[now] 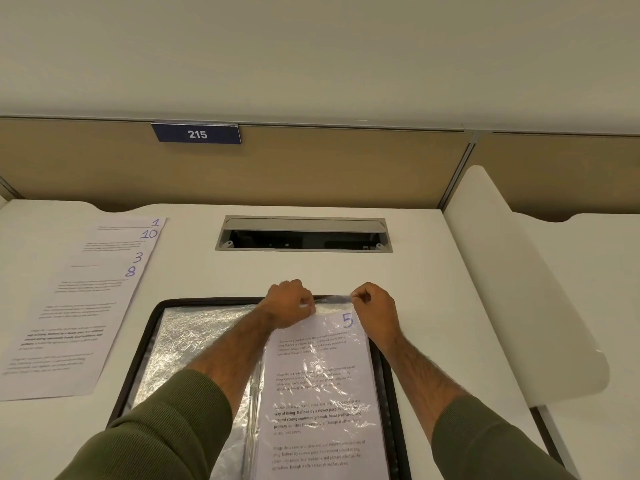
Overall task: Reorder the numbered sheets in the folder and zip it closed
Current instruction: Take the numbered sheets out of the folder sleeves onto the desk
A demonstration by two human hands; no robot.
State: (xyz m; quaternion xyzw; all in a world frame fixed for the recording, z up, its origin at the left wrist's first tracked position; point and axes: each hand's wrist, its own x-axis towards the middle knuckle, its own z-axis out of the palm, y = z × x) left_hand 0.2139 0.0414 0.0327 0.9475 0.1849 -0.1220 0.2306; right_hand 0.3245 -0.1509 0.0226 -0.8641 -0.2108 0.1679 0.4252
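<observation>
Head view: black zip folder (136, 362) lies open on the white desk (433, 271), at the near edge. Left hand (292, 301) and right hand (375, 306), fingers curled, both pinch the top edge of a clear plastic sleeve (334, 300) on the folder's right side. Sheet marked 5 (322, 393) lies under the plastic. Loose sheets marked 1, 10, 3, 8 (83, 306) lie fanned on the desk, left of the folder.

White desk (433, 271), evenly lit. Open grey cable hatch (303, 233) recessed at far centre. Tan partition panel (346, 168) along the far edge carries a blue plate (196, 134) numbered 215, left of centre. Plain off-white wall (311, 46) above. White curved divider (519, 289) at right.
</observation>
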